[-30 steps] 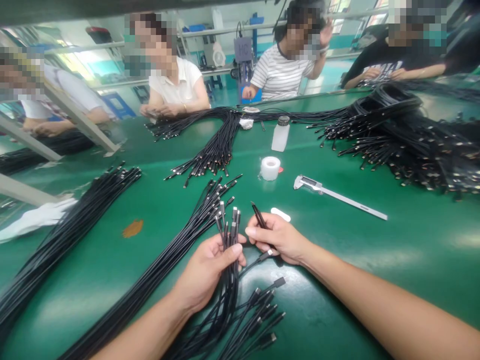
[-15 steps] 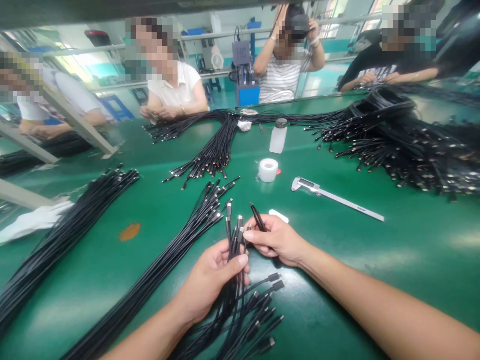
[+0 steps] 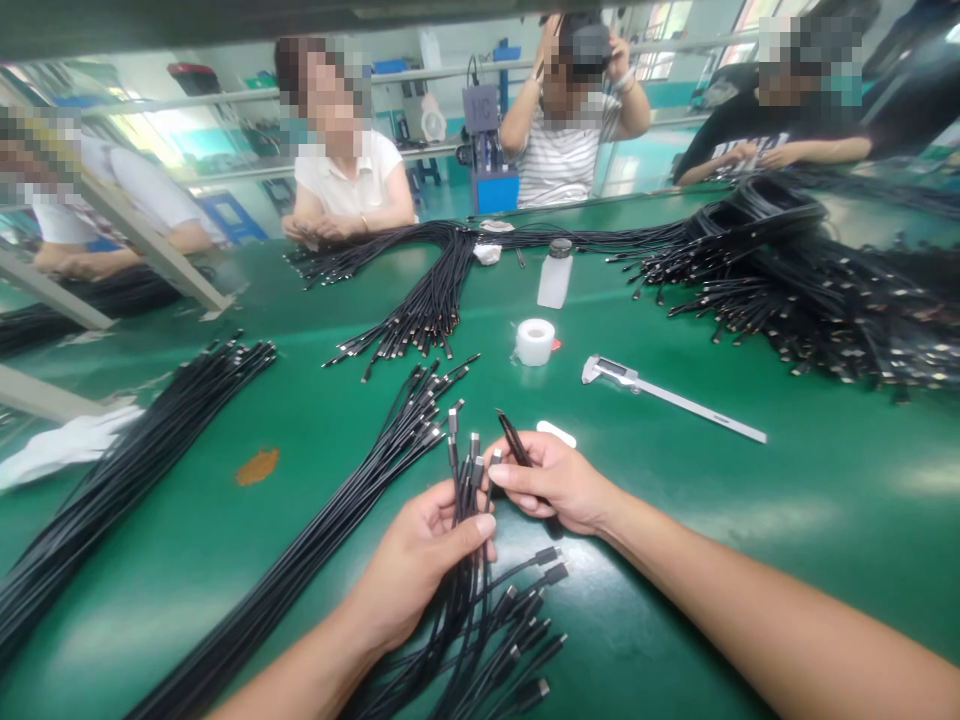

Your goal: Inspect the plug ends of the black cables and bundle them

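Observation:
Several black USB cables are held in my left hand, its thumb across them and their metal-tipped plugs pointing up. My right hand is closed around slim black tweezers, their points up and to the left. Between its thumb and forefinger it also pinches one cable plug at the right side of the bunch. Below my hands, more cable ends fan out over the green table.
Cable bundles lie at left, centre-left, far middle and right. A caliper, a tape roll, a bottle and a white glove lie around. Several people sit across the table.
The pinched plug at the right of the bunch now stands slightly apart from the others, its metal tip showing. My hands have hardly moved, and the view has shifted slightly.

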The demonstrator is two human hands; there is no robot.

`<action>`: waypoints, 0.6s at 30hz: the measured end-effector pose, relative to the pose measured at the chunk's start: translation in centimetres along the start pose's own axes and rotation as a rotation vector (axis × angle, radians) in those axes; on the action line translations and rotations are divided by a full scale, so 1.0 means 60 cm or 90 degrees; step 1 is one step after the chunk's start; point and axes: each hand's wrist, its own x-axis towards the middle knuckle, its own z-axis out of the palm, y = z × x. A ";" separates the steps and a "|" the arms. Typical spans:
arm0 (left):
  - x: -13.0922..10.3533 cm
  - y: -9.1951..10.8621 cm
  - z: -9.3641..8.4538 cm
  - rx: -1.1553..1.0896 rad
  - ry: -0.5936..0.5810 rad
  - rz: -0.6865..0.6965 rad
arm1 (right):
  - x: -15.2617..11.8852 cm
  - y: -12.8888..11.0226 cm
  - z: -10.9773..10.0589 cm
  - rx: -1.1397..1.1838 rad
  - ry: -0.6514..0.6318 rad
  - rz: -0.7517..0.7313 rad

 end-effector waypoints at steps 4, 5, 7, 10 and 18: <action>0.000 -0.001 -0.001 0.006 0.014 -0.006 | 0.001 -0.001 0.002 0.003 0.021 0.016; 0.000 -0.001 -0.002 0.008 0.019 -0.003 | 0.002 -0.001 0.002 0.004 0.025 0.019; 0.001 0.000 -0.002 0.009 0.028 0.007 | 0.002 -0.001 0.003 0.005 0.026 0.021; 0.002 0.003 -0.001 -0.005 0.025 0.017 | 0.003 -0.002 0.003 0.006 0.025 0.015; -0.001 0.005 -0.001 -0.006 -0.020 0.004 | 0.003 0.000 -0.002 0.012 0.033 0.009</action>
